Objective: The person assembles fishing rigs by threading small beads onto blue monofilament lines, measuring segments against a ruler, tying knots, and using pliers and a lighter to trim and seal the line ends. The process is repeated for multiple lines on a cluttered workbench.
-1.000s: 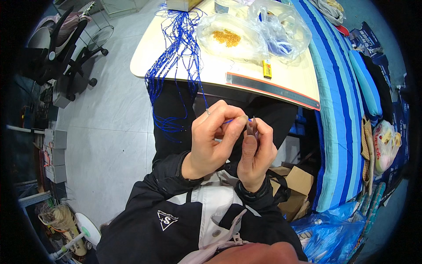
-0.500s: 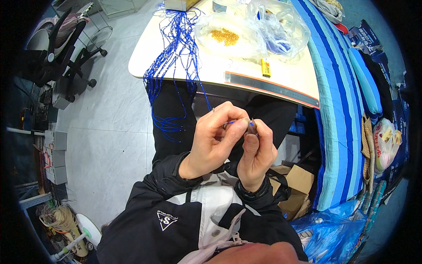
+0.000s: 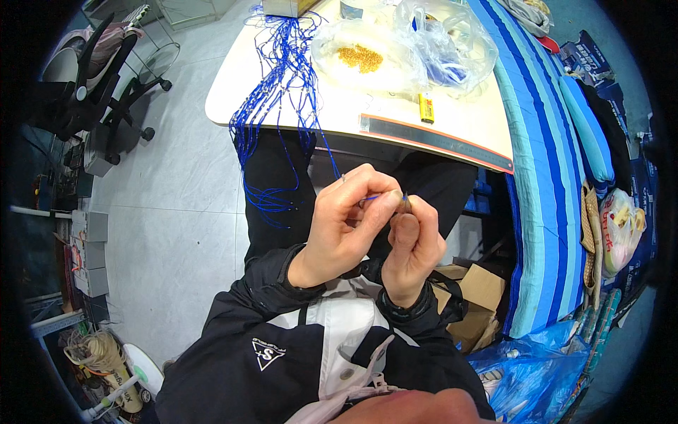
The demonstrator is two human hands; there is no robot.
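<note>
My left hand [image 3: 349, 226] is closed in a pinch on a thin blue cord [image 3: 330, 155], which runs up from it to a bundle of blue cords [image 3: 286, 71] hanging over the table's front edge. Small light beads or knots dot the bundle. My right hand [image 3: 412, 244] is closed too, its thumb pressed to the index finger. Both hands meet over my lap, fingertips nearly touching. A short bit of blue cord shows between them and seems to enter the right pinch; its end is hidden by the fingers.
On the white table [image 3: 233, 92] lie gold beads [image 3: 360, 59] on clear plastic, a clear plastic bag [image 3: 462, 42], a small yellow box [image 3: 426, 108] and a dark ruler [image 3: 431, 143]. A grey block [image 3: 281, 7] sits on the cords' far end. Striped blue bedding [image 3: 540, 212] is at right.
The right thumb and fingertip have shifted slightly, and less blue cord shows at the right fingertip. My left hand stays almost still.
</note>
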